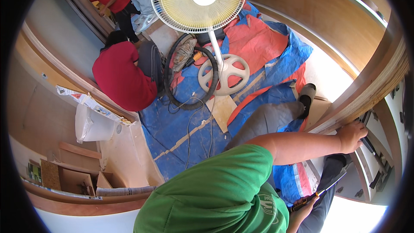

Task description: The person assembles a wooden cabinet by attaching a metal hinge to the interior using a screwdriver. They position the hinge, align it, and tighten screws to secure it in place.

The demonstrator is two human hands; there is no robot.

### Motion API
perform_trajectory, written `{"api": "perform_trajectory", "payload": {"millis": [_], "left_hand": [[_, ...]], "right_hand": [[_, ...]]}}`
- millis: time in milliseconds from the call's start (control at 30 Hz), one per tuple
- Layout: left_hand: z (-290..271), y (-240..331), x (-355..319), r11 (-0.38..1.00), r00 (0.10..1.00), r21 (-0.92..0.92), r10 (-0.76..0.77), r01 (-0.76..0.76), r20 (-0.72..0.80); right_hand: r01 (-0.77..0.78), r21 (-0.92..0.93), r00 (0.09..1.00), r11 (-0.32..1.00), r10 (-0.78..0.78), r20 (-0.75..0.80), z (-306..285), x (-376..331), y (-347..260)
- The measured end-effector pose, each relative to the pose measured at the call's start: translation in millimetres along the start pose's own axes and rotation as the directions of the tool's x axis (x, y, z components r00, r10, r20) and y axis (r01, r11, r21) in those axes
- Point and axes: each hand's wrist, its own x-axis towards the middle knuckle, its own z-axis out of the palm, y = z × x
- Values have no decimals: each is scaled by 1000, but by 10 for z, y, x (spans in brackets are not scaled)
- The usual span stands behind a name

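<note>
My left hand reaches out to the right, against the lower edge of a curved wooden panel. Its fingers are curled beside a dark metal strip; what they hold is hidden. Lower down, my right hand is closed around the dark and yellow handle of a screwdriver. The tool's thin metal shaft points up and to the right, toward white cabinet parts with dark fittings. My green sleeve covers the upper left arm.
A white pedestal fan stands on a blue and red tarp, with a black hose and cables around it. A person in red crouches at left; others are behind. A white bucket and open wooden boxes lie left.
</note>
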Motion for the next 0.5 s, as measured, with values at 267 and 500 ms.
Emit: {"api": "perform_trajectory", "payload": {"millis": [267, 500], "left_hand": [[139, -137, -32, 993, 986, -72, 87, -98, -144], [160, -103, -42, 993, 973, -66, 86, -102, -214]], "right_hand": [[-18, 9, 1000, 1000, 18, -16, -14, 16, 13], [-59, 55, 998, 997, 61, -36, -21, 34, 15]]}}
